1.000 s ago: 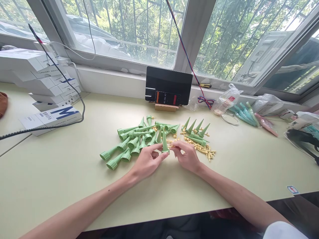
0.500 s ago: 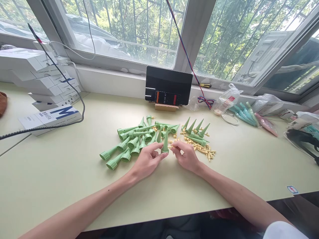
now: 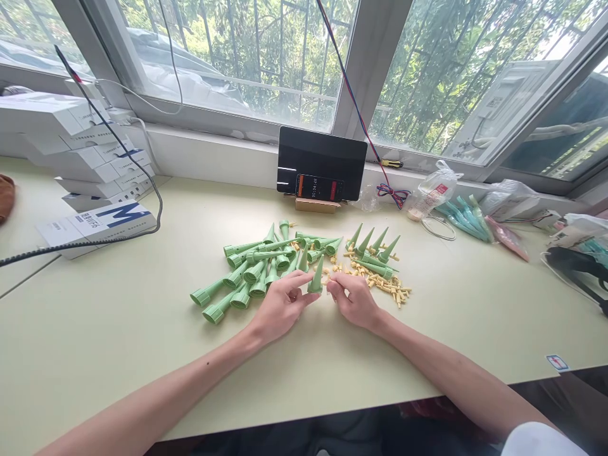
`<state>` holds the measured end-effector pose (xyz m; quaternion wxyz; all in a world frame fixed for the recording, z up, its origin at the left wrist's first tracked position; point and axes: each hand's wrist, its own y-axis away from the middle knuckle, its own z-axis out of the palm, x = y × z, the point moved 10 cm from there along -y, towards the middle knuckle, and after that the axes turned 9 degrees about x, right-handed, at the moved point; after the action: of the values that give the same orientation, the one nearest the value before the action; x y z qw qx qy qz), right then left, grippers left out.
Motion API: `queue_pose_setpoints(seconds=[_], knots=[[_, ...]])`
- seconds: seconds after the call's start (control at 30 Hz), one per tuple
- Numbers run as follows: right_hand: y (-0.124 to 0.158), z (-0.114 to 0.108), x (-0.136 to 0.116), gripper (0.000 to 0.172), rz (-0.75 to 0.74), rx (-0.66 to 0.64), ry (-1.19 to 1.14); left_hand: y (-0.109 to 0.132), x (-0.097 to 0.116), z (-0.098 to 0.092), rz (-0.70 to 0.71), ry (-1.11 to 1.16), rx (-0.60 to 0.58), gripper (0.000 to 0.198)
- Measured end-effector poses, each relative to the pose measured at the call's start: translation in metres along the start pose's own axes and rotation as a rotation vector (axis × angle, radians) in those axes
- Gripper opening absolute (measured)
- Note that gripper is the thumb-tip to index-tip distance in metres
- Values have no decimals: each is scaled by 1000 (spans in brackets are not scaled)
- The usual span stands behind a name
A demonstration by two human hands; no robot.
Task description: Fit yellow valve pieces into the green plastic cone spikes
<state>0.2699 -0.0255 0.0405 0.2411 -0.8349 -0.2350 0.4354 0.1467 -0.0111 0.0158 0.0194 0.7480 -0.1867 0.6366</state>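
My left hand (image 3: 284,305) pinches a green plastic watering spike (image 3: 316,278) near its wide base, point up and leaning slightly right. Just right of it, my right hand (image 3: 354,297) is closed with thumb and forefinger together. What those fingertips hold, if anything, is too small to make out. Beyond and left of my left hand lies a pile of green watering spikes (image 3: 256,271). Small yellow plastic valves (image 3: 396,291) lie scattered behind and right of my right hand. Among them several green spikes (image 3: 365,242) stand point up, and others lie on their sides.
A phone showing a timer (image 3: 319,188) leans on a black tablet (image 3: 327,152) at the back. White boxes (image 3: 95,164) are stacked at left, with a black cable (image 3: 154,190) hanging across. Plastic bags (image 3: 434,190) lie at back right. The table's front edge is close to me.
The spike in my left hand has tipped slightly to the right. My right fingertips have drawn a little away from it and closed more; the yellow piece at them no longer shows clearly.
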Motion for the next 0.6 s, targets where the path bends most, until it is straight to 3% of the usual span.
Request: queue_pose_setpoints(seconds=[0.43,0.6], knots=[[1,4,-1,43,-6,-30,-8,1,8,0,60,-16,3,14],[1,5,-1,42,-10,-23,-4,2,8,-1,72,-45,13,21]])
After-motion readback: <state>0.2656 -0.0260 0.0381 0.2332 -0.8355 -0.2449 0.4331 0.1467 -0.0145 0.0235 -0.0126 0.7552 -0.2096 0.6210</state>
